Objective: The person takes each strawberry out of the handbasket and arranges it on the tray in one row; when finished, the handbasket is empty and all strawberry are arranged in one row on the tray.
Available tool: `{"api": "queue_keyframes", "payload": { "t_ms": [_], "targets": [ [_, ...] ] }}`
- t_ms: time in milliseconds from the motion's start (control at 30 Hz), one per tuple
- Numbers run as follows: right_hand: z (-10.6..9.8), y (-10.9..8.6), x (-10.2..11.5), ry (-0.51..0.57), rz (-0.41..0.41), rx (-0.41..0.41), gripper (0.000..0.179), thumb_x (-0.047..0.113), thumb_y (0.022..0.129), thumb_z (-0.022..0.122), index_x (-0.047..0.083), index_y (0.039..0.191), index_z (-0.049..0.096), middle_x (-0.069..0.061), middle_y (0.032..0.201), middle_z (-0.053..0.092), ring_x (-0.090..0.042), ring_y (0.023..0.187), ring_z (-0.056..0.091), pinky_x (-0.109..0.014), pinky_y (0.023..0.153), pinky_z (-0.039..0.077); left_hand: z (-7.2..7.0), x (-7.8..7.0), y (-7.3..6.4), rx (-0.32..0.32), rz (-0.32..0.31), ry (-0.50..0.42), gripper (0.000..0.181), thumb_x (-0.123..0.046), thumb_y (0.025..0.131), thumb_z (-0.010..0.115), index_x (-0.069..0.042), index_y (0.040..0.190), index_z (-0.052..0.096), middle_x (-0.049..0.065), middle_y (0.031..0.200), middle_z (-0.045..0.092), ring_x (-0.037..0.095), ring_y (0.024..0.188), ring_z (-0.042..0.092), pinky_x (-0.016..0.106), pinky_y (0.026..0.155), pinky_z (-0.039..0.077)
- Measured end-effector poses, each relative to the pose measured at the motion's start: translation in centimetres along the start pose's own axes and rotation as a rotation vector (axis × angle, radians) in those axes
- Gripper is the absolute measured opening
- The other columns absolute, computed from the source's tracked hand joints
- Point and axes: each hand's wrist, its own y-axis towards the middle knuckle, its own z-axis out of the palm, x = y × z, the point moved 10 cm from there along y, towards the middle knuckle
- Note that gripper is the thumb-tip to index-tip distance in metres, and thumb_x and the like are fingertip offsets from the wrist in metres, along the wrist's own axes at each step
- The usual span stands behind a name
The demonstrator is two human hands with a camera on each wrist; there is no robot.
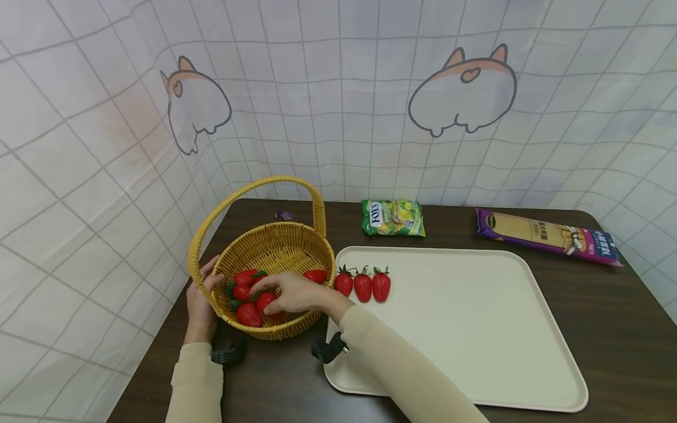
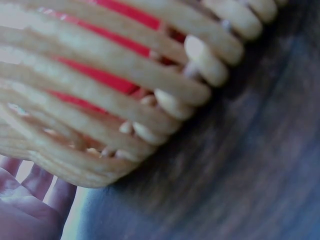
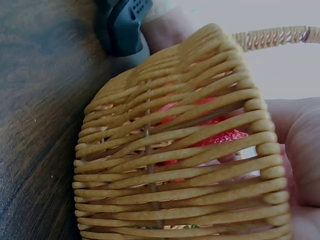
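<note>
A yellow wicker basket [image 1: 280, 238] with a tall hoop handle stands at the left of the table and holds several red strawberries [image 1: 248, 315]. My left hand [image 1: 200, 305] holds the basket's left side, its fingers over the rim by the foot of the handle. Inside the basket, my right hand [image 1: 295, 292] pinches a strawberry [image 1: 266, 301] between thumb and fingers. Through the weave in the right wrist view, red strawberry [image 3: 220, 137] shows beside that hand. Three strawberries [image 1: 362, 286] lie in a row, leaves away from me, at the tray's left edge.
A large cream tray [image 1: 465, 329] lies right of the basket, under my right forearm. Behind it are a green candy bag [image 1: 393, 218] and a purple pasta packet [image 1: 547, 235]. A small purple wrapper [image 1: 284, 215] sits behind the basket. Patterned curtain surrounds the table's back and sides.
</note>
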Motion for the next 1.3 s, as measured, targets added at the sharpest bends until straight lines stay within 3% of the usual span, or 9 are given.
{"api": "queue_keyframes", "payload": {
  "t_ms": [233,367,633,867,1100,1300],
  "targets": [
    [-2.6,-2.0,0.9,0.123,-0.058,-0.162,0.035,0.017,0.088,0.073,0.017,0.122,0.066,0.004,0.121,0.062,-0.020,0.087,0.058,-0.024,0.070,0.049,0.3,-0.2,0.0,0.007,0.003,-0.019,0.043,-0.013,0.098,0.051,-0.012,0.141,0.053,0.005,0.135,0.054,0.013,0.118,0.052,0.017,0.089,0.046],
    [-4.3,-3.7,0.7,0.212,-0.043,-0.271,0.035,0.017,0.087,0.073,0.017,0.121,0.066,-0.001,0.119,0.062,-0.018,0.082,0.062,-0.024,0.067,0.052,0.4,-0.5,-0.1,0.006,0.004,-0.010,0.042,-0.015,0.098,0.050,-0.012,0.140,0.053,0.005,0.134,0.054,0.013,0.117,0.052,0.016,0.088,0.046],
    [-7.0,-7.9,0.8,0.367,-0.002,-0.465,0.038,0.008,0.089,0.069,0.007,0.126,0.061,-0.012,0.124,0.061,-0.017,0.082,0.063,-0.028,0.071,0.055,0.3,-0.5,-0.2,-0.008,-0.002,-0.005,0.042,-0.015,0.098,0.051,-0.012,0.139,0.054,0.004,0.132,0.056,0.012,0.116,0.053,0.016,0.088,0.046],
    [-7.5,-11.6,0.5,0.426,0.051,-0.507,0.037,0.007,0.089,0.067,0.000,0.125,0.060,-0.019,0.119,0.059,-0.013,0.069,0.054,-0.020,0.059,0.043,0.1,-0.1,-0.1,-0.017,-0.010,0.003,0.041,-0.015,0.098,0.051,-0.012,0.139,0.055,0.004,0.132,0.056,0.012,0.116,0.053,0.016,0.088,0.046],
    [-7.8,-13.4,-2.5,0.459,0.073,-0.519,0.038,0.005,0.088,0.069,-0.001,0.124,0.059,-0.019,0.113,0.065,-0.023,0.078,0.066,-0.025,0.066,0.052,0.1,-0.2,-0.2,-0.018,-0.008,0.002,0.041,-0.014,0.097,0.051,-0.012,0.138,0.055,0.004,0.129,0.057,0.013,0.115,0.053,0.017,0.087,0.046],
    [-8.8,-14.1,-6.0,0.490,0.100,-0.537,0.041,0.006,0.088,0.070,0.001,0.127,0.058,-0.019,0.119,0.062,-0.022,0.084,0.068,-0.031,0.071,0.057,0.0,-0.3,-0.3,-0.025,-0.007,-0.009,0.042,-0.013,0.097,0.051,-0.011,0.139,0.055,0.004,0.129,0.057,0.013,0.115,0.054,0.017,0.086,0.047]
  ]
}}
